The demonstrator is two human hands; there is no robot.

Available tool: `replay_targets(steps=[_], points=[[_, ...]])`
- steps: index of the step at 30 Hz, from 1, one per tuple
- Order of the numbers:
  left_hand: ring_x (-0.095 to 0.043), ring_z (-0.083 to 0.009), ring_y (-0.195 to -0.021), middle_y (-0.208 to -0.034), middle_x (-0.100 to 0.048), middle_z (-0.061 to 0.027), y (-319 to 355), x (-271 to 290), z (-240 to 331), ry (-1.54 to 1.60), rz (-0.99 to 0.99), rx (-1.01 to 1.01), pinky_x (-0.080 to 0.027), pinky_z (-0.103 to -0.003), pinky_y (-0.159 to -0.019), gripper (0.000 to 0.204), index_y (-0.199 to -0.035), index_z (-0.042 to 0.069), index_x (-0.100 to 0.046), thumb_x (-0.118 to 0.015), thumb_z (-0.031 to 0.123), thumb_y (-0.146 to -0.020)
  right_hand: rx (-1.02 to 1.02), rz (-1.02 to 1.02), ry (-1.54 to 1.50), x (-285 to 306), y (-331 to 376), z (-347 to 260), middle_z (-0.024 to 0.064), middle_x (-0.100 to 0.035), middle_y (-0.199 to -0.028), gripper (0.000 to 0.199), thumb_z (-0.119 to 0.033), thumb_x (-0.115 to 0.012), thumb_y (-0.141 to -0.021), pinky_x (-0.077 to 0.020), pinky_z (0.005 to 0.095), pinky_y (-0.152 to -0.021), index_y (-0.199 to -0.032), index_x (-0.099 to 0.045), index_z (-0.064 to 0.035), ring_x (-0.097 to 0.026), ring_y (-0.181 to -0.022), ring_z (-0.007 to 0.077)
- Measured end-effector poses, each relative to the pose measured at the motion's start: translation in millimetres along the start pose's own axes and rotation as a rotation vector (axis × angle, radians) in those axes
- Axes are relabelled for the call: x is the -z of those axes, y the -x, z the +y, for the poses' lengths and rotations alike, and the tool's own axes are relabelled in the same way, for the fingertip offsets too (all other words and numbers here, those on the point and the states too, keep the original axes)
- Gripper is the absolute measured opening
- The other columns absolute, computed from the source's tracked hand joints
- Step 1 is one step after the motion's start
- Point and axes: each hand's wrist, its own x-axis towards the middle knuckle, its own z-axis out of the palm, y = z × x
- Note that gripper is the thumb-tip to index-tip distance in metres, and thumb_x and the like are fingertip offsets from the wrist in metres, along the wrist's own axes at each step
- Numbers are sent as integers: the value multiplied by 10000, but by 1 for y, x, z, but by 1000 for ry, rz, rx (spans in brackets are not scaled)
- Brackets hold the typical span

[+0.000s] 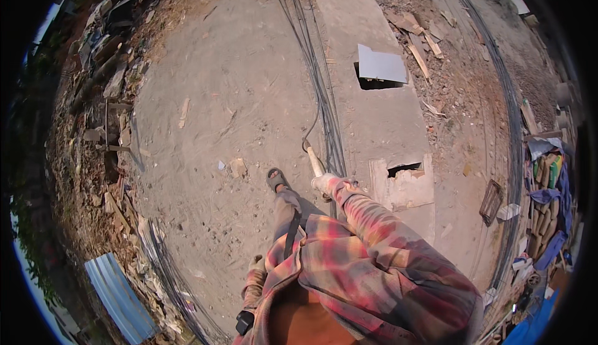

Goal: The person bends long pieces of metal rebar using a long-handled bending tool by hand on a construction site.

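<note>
**Hooked tool in your right hand, steel rods underfoot**

Nearest you is your own plaid shirt (pixel 374 264), filling the lower middle of the view. At its left edge your gloved left hand (pixel 255 264) hangs by your hip, touching nothing; whether its fingers are spread or curled you cannot tell from here. Far left, a blue corrugated sheet (pixel 118 298) lies at the foot of a rubble bank. Just ahead, your sandalled foot (pixel 276 179) stands on bare dirt ground (pixel 237 96). Beside it, your gloved right hand (pixel 325 184) has its fingers wrapped tight round the pale wooden handle of a hooked tool (pixel 313 158), whose bent metal tip points up toward the bundle of dark steel rods (pixel 317 77) running away along the concrete slab (pixel 380 127). Further right, a grey board (pixel 381 66) partly covers a hole in the slab.
</note>
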Motion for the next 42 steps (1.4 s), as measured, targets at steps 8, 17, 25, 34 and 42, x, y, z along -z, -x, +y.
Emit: replay_targets(steps=[8,17,25,34,42], points=[[-652,-205,-749,-1051,-617,-121,-91,34,231,-385,-25,-188,-534,-354,-634,567,-1360,76,-445,-642,196,-842,-211,-38,-80,-110,-63,-50,116,-648,-771,372,-274,-651,-774,-482,402,-573,-992,-653,27,-646,-689,231],[-660,-310,-984,-1075,-671,-201,-216,-127,328,-1078,-232,-507,-508,-372,-853,519,-1268,59,-561,-653,285,-810,-181,-117,-4,-97,-78,-6,208,-620,-840,493,-175,-602,-806,-500,443,-637,-1231,-407,-17,-652,-739,350],[-606,-353,-1107,-1185,-629,-192,-308,-364,377,-1289,-95,-815,-466,-428,-972,559,-1294,93,-525,-573,381,-817,-142,-233,-41,-100,-80,33,286,-621,-841,515,-222,-626,-754,-495,485,-698,-1162,-391,-14,-649,-825,447],[-661,-336,-994,-1014,-692,-175,-394,-532,377,-794,181,-712,-490,-433,-879,571,-1064,45,-670,-569,546,-809,-378,-589,-747,-37,-81,99,153,-589,-760,519,-94,-593,-790,-476,376,-559,-1248,-365,-6,-623,-655,277],[-532,-148,-612,-666,-573,-5,-343,-456,389,-416,52,-800,-440,-312,-599,547,-839,39,-698,-639,582,-818,-472,-284,-955,101,-34,149,71,-541,-749,657,27,-561,-705,-447,270,-441,-1321,-334,-13,-560,-557,148]])
